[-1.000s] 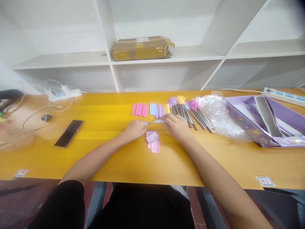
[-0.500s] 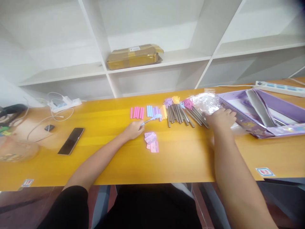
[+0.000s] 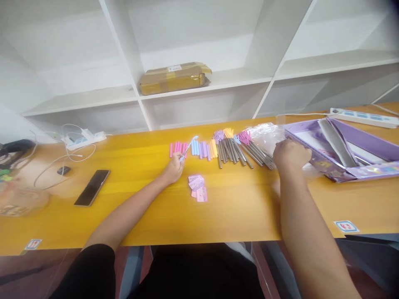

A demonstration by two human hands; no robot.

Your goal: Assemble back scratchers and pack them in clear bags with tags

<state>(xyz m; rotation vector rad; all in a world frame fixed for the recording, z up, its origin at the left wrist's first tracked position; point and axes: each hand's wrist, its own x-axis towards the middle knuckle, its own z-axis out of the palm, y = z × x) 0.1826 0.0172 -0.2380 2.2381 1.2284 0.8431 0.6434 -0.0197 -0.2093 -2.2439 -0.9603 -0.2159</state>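
Obliquely, the blue-ended stick (image 3: 188,147) juts beyond the left fingers (image 3: 177,157).

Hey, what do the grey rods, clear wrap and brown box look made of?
Grey rods: probably metal, from their dull shine. Clear wrap: likely thin glossy plastic, being see-through and crinkled. Brown box: apparently cardboard, from its colour and flap, partly glossy.

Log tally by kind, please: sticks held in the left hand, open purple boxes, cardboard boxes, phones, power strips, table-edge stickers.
Held stick: 1
Open purple box: 1
Cardboard box: 1
Phone: 1
Power strips: 2
Table-edge stickers: 2
Total: 8
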